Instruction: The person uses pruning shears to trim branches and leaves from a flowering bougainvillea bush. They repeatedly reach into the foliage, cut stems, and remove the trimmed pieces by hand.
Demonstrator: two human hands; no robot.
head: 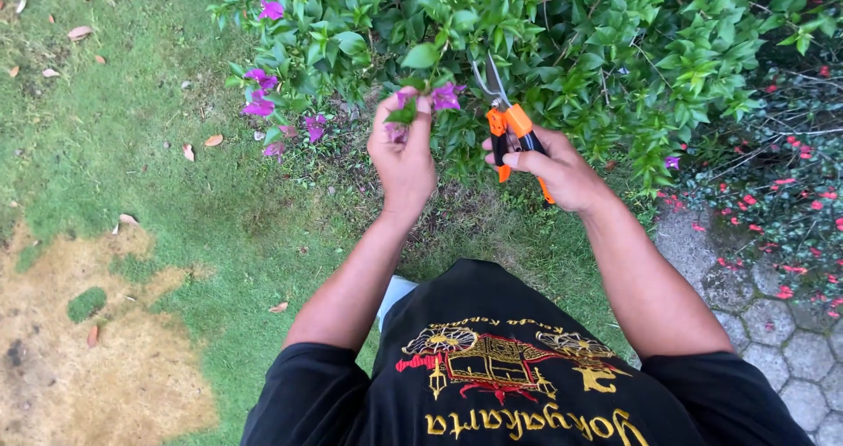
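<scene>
Lighting: soft, even daylight, no glare. Shadows: faint, deepest under the bush (544,33) at far right. Focus: sharp centrally; slight softening and wide-angle bending toward the edges.

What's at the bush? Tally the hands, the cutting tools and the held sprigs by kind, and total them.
hands: 2, the left hand and the right hand
pruning shears: 1, gripped in the right hand
purple-flowered sprig: 1, pinched in the left fingers
total: 4

Left hand (402,161) pinches a purple-flowered sprig (406,112) — right hand (558,169) grips orange shears (512,130).
</scene>
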